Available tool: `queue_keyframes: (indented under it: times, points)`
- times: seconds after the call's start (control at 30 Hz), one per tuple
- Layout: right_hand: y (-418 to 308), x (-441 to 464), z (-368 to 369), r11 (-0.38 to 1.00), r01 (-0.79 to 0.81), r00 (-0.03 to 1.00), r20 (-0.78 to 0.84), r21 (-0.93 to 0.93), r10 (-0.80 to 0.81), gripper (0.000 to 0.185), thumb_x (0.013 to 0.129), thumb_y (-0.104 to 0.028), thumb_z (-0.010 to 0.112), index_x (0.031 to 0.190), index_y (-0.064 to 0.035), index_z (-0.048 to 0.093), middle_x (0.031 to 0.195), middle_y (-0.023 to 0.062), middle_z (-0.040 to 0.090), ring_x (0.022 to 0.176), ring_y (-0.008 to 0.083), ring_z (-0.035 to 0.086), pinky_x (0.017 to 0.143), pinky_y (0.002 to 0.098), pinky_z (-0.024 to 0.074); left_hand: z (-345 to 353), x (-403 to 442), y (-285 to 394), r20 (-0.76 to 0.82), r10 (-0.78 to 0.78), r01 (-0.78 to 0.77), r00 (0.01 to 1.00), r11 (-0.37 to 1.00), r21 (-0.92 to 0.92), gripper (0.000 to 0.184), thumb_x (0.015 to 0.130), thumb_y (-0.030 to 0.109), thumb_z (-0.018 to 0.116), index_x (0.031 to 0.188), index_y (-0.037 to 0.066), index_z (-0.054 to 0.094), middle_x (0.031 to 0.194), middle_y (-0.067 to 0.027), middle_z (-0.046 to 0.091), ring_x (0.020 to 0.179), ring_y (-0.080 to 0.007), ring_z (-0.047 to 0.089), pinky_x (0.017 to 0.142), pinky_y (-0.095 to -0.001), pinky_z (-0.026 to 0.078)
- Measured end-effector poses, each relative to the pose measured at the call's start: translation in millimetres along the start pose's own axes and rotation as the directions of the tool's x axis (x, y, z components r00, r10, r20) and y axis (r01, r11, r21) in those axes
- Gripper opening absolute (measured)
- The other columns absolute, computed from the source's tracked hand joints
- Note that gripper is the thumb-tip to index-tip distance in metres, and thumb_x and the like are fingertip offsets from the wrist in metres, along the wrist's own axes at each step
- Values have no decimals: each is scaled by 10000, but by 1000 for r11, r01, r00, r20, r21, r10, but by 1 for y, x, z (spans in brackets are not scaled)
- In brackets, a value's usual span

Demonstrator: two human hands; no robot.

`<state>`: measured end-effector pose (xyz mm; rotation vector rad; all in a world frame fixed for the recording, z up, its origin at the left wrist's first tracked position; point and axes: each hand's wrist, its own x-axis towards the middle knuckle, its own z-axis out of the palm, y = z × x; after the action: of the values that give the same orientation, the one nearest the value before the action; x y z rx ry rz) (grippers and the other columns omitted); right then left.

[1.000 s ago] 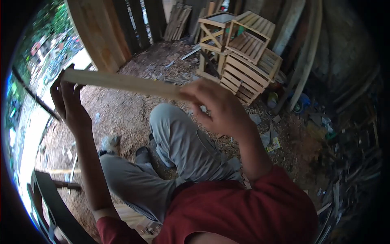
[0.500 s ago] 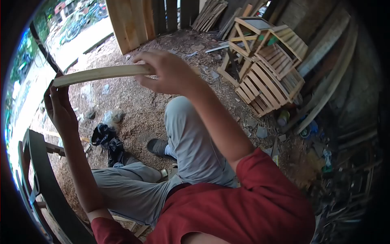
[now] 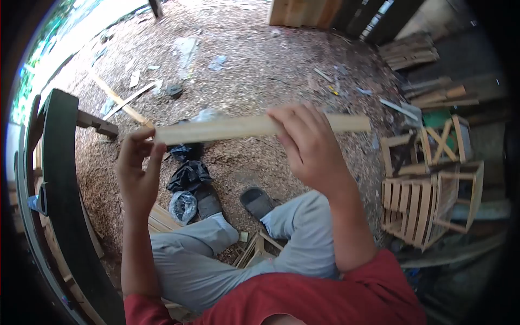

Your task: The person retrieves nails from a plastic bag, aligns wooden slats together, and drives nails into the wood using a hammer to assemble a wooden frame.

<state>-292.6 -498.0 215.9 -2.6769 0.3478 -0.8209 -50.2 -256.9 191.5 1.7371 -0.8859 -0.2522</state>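
A pale, narrow wooden slat (image 3: 227,129) is held up roughly level in front of me, above my knees. The fingers and thumb of my left hand (image 3: 140,170) pinch its left end. My right hand (image 3: 311,146) grips it from above, right of its middle, and the right end sticks out past that hand. The slat is slightly blurred. Below it, on the ground, lie a black plastic bag (image 3: 189,176) and a clear plastic bundle (image 3: 184,207) beside my sandalled feet.
Wood shavings cover the ground (image 3: 233,70), with two thin strips (image 3: 127,105) crossed at the left. A dark curved frame (image 3: 65,162) stands close by my left arm. Slatted wooden pieces (image 3: 409,208) stand at the right, and boards (image 3: 409,51) lie behind them.
My view has turned downward, and the slat appears lower and further right. My right hand has gone from the slat's right end to a place further in along it. My left hand keeps the left end.
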Motion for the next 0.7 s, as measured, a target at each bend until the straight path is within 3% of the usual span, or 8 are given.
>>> queue_keyframes:
  times: [0.07, 0.2, 0.33, 0.37, 0.43, 0.53, 0.63, 0.7]
  points:
    - [-1, 11, 18, 986, -84, 986, 158, 141, 61, 309, 990, -45, 637, 1296, -19, 665, 1192, 163, 665, 1129, 397, 633, 1026, 501, 482, -19, -1, 3, 13, 31, -33, 999, 979, 199, 249, 1005, 15, 771, 1232, -12, 671, 1142, -74, 717, 1012, -117, 684, 905, -294, 543]
    - [-8, 45, 63, 928, -90, 949, 314, 362, -30, 323, 983, -45, 658, 1305, -33, 676, 1192, 154, 681, 1125, 377, 646, 1003, 475, 486, -48, -33, -3, -190, -68, 107, 979, 973, 206, 308, 1028, 22, 735, 1329, -16, 681, 1194, -87, 714, 1069, -149, 666, 966, -315, 528]
    - [-53, 77, 117, 836, 147, 886, 306, 528, -348, 401, 946, 4, 696, 1344, -39, 695, 1196, 152, 696, 1108, 372, 654, 985, 460, 503, -92, -135, -43, -476, -136, 234, 869, 960, 153, 333, 1082, 68, 665, 1405, -9, 696, 1228, -99, 708, 1068, -179, 655, 986, -318, 517]
    - [-72, 80, 124, 821, 198, 855, 316, 536, -412, 403, 940, -3, 708, 1341, -42, 700, 1187, 145, 699, 1106, 369, 656, 985, 456, 505, -101, -161, -47, -489, -85, 244, 868, 931, 271, 318, 1110, 114, 639, 1397, 0, 714, 1236, -98, 704, 1075, -180, 647, 1003, -319, 505]
    - [-108, 75, 138, 783, 277, 774, 354, 557, -525, 406, 937, -14, 723, 1338, -79, 716, 1170, 123, 704, 1091, 358, 656, 984, 453, 502, -104, -216, -39, -580, -72, 293, 811, 909, 297, 326, 1111, 124, 643, 1407, 5, 711, 1239, -97, 702, 1069, -180, 647, 1000, -314, 502]
    - [-158, 48, 151, 628, 418, 657, 258, 657, -708, 401, 947, -5, 705, 1333, -113, 727, 1151, 111, 702, 1087, 350, 654, 986, 455, 502, -94, -314, -30, -733, -72, 407, 677, 866, 290, 329, 1115, 129, 647, 1412, -1, 706, 1249, -89, 695, 1084, -169, 647, 990, -300, 510]
    - [-204, 26, 148, 536, 466, 513, 279, 704, -812, 355, 946, -47, 721, 1290, -133, 736, 1128, 108, 701, 1095, 342, 656, 981, 459, 512, -69, -371, -3, -871, -93, 366, 483, 925, 104, 308, 1129, 122, 633, 1393, -19, 704, 1236, -71, 701, 1116, -139, 652, 999, -283, 522]
    - [-232, 14, 139, 476, 518, 452, 246, 710, -858, 315, 937, -143, 784, 1250, -140, 754, 1078, 96, 707, 1045, 332, 678, 951, 459, 534, -71, -400, 8, -894, -94, 361, 438, 929, 79, 311, 1125, 125, 642, 1394, -19, 702, 1213, -67, 711, 1088, -138, 662, 987, -285, 527]
